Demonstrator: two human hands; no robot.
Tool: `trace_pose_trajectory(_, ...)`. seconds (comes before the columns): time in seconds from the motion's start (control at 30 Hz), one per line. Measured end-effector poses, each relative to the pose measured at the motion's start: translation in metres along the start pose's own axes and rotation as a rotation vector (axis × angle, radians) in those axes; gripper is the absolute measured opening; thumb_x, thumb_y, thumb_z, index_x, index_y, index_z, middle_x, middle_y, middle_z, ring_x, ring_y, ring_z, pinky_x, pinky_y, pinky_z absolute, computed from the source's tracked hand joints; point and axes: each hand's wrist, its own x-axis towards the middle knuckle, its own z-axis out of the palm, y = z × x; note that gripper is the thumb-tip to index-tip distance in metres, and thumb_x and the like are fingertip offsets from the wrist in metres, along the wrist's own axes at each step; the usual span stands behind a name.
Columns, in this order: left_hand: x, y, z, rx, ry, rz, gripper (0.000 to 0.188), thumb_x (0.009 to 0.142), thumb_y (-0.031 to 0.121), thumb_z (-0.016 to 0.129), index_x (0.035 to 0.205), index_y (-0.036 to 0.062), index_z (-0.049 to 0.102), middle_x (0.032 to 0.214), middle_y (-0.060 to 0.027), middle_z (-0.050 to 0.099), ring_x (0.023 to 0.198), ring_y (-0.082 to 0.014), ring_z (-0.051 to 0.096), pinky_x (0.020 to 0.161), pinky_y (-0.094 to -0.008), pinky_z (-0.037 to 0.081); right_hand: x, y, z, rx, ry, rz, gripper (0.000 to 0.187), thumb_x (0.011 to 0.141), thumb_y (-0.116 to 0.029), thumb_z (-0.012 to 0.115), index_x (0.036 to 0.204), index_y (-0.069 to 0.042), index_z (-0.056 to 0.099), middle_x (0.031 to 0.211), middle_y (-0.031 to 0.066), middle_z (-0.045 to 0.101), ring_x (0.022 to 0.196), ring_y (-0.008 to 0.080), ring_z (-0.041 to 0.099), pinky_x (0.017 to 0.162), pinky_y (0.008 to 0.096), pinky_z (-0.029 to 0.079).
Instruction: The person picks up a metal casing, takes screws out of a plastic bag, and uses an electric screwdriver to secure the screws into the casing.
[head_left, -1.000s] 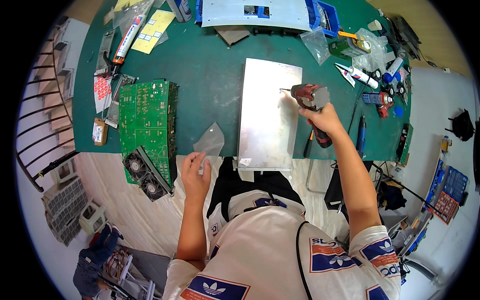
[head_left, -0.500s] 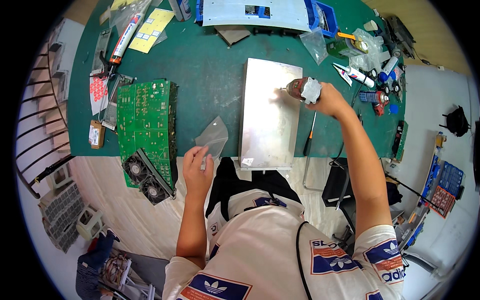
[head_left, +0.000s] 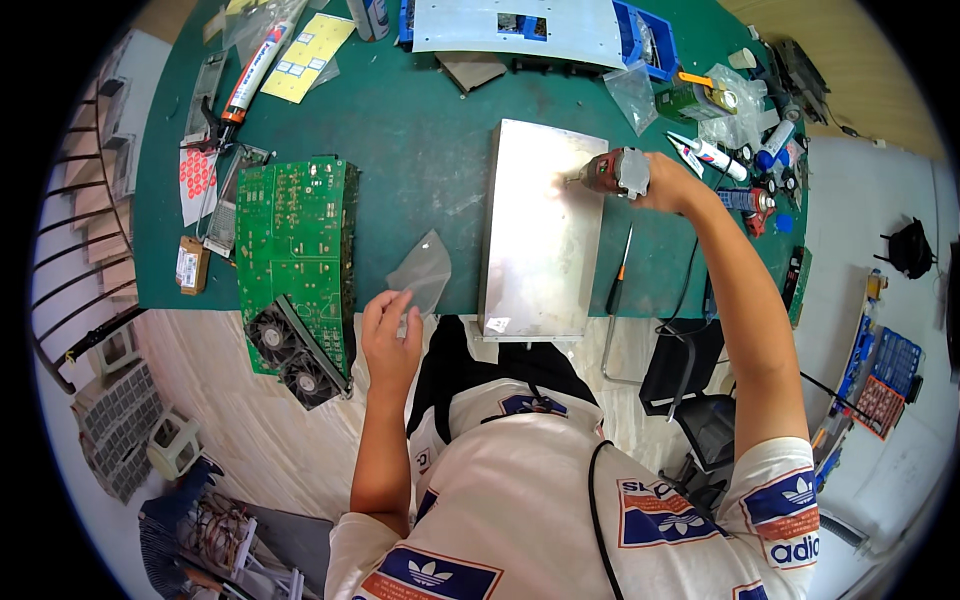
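Green workbench above pale floor; right hand wraps the red power drill; left hand, half-curled, meets plastic bag, grip unclear.

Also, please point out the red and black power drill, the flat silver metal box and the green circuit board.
Power drill [head_left: 606, 172], head view: red housing.
Metal box [head_left: 541, 240], head view: middle of top face.
Circuit board [head_left: 292, 232], head view: green upper surface.
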Motion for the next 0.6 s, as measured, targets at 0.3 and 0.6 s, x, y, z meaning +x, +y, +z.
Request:
trace_pose_trajectory(0.3,-0.001,0.006,0.003,-0.015,0.018,-0.007,0.027,0.083,-0.002,0.073,0.110,0.0003,0.072,0.110,-0.0160,0.066,0.100,-0.0314,0.066,0.084,-0.0372,0.055,0.001,-0.031,0.003,0.118,-0.040,0.202,0.046,0.065,-0.020,0.079,0.106,-0.002,0.068,0.098,0.0209,0.072,0.091,0.0400,0.068,0.080,0.0432,0.054)
trace_pose_trajectory(0.6,0.000,0.010,-0.005,-0.009,0.039,0.012,0.027,0.082,-0.002,0.073,0.109,-0.0002,0.072,0.109,-0.0161,0.066,0.100,-0.0322,0.066,0.085,-0.0381,0.054,-0.018,-0.051,0.012,0.503,0.054,0.387,0.042,0.067,-0.011,0.082,0.104,0.002,0.065,0.080,0.0121,0.069,0.057,0.0203,0.065,0.056,0.0366,0.054)
